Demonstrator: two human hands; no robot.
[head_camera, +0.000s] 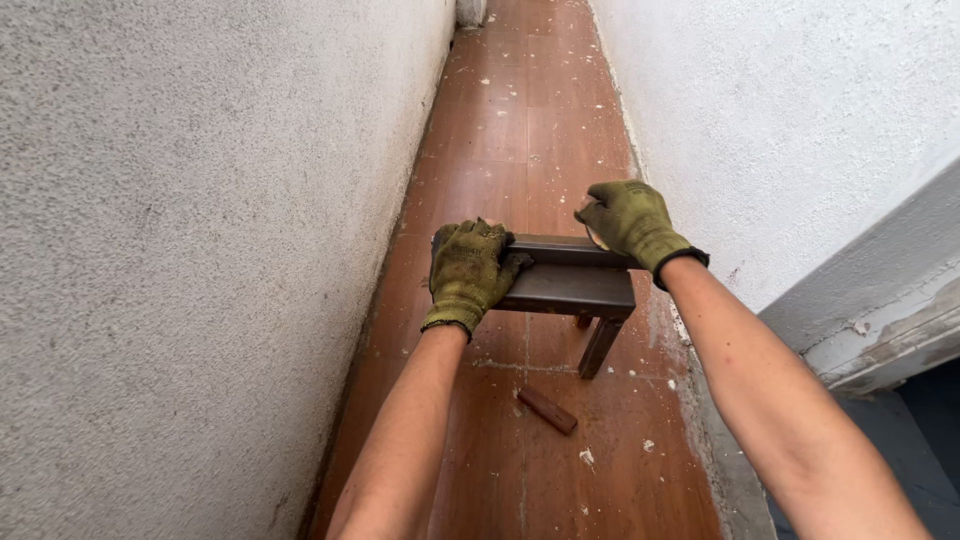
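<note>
Gripping a dark metal frame (570, 285) at both ends: left hand (467, 272), gloved, wraps its fingers over the left end; right hand (630, 220), gloved, is curled closed on the far right corner, with something pale at the fingertips, too small to identify. Frame sits above a brown wood-look floor (520, 130) between two white rough walls (190, 230), one leg (598, 348) pointing down. Small brown block (547, 409) lies on the floor just below, amid white flecks.

A stool (570, 285) stood mid-frame on the floor (520, 120) between two walls; a wood scrap (547, 409) lay below it.
</note>
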